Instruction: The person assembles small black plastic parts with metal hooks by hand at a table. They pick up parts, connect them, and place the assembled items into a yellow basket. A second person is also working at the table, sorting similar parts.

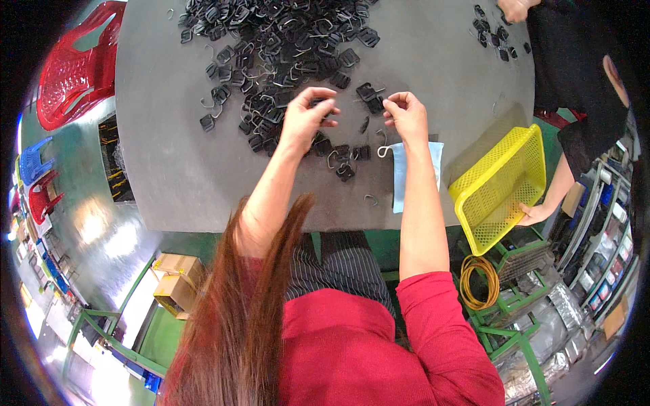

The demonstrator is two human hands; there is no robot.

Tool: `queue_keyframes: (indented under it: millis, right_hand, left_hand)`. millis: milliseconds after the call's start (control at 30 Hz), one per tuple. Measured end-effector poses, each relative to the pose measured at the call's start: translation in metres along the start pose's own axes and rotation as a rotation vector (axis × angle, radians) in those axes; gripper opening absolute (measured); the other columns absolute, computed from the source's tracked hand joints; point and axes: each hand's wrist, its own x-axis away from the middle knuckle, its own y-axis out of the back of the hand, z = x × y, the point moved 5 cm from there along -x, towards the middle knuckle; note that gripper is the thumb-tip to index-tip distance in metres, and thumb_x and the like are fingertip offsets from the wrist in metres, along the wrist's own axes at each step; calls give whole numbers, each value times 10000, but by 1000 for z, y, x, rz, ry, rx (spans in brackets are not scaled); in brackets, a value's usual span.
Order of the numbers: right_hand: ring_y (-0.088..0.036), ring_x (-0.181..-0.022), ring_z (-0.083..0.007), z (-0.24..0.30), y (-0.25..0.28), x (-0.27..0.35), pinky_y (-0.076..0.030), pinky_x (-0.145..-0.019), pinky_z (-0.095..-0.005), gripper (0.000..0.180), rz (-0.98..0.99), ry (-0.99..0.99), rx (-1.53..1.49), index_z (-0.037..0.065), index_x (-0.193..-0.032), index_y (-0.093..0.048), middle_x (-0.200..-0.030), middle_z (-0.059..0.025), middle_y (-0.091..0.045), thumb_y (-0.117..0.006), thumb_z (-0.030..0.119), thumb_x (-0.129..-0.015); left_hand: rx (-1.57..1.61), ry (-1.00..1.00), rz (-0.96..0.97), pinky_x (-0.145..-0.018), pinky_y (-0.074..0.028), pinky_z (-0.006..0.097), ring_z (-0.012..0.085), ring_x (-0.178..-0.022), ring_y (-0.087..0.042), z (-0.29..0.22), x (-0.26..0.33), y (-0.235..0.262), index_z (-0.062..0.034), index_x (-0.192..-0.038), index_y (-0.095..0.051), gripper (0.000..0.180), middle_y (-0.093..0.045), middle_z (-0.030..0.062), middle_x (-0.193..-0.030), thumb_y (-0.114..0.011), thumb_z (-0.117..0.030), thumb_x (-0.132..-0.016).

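Note:
A heap of black plastic buckles (271, 40) with bent metal wire hooks spreads over the grey table. My left hand (305, 122) hovers at the near right part of the heap, its fingers bent but apart, and I see nothing held in it. Opposite it, my right hand (406, 118) has its fingers curled together toward the thumb; what is in them, if anything, is too small to make out. Just left of its fingertips lie a few loose buckles (370, 97). A light blue face mask (399, 179) lies partly under my right forearm.
At the table's right edge another person's hand (535, 214) holds a yellow plastic basket (499, 189), tilted. That person's other hand (518, 9) is near a small buckle group (493, 35). A red chair (78, 74) stands left of the grey table (176, 155).

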Motion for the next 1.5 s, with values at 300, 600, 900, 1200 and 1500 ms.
queue_keyframes:
  millis: [300, 600, 900, 1200, 1500]
  right_hand:
    - [-600, -795, -267, 26, -28, 23, -489, -729, -373, 462, -81, 177, 481, 66, -996, -561, -891, -83, -608, -801, 236, -639]
    - [-611, -804, -145, 61, -6, -72, -507, -639, -271, 349, 177, 21, -378, 53, -1043, -566, -933, -62, -619, -719, 220, -778]
    - [-625, -795, -203, 71, -40, -85, -486, -664, -350, 328, 79, 312, 299, 54, -923, -644, -838, -87, -648, -775, 246, -690]
    - [-637, -807, -118, 21, -3, -34, -497, -607, -258, 240, 446, -227, -740, 99, -935, -647, -825, -22, -655, -737, 240, -762]
    - [-648, -812, -303, 56, -18, 2, -501, -694, -403, 268, 26, 289, 534, 104, -880, -645, -825, -100, -672, -752, 255, -687]
  left_hand:
    - [-1117, -326, -343, -672, -500, 431, 347, -789, -646, -24, -28, -36, -112, -1131, -489, 473, -657, 171, -812, -697, -347, -777]
    - [-381, 102, 330, -481, -362, 192, 50, -571, -477, -31, -9, 10, -96, -882, -573, 251, -519, -61, -657, -726, -262, -773]
    - [-13, 60, 128, -443, -356, 207, 60, -579, -539, -40, -38, 7, -108, -767, -584, 221, -565, -42, -660, -657, -300, -847]
    - [-1133, -337, -200, -618, -484, 402, 273, -676, -641, -45, -73, -31, -123, -941, -625, 283, -643, 96, -688, -695, -339, -773]
    - [-1051, -480, -161, -607, -486, 397, 272, -685, -640, -47, -63, -40, -139, -1085, -570, 409, -640, 65, -696, -699, -363, -768]
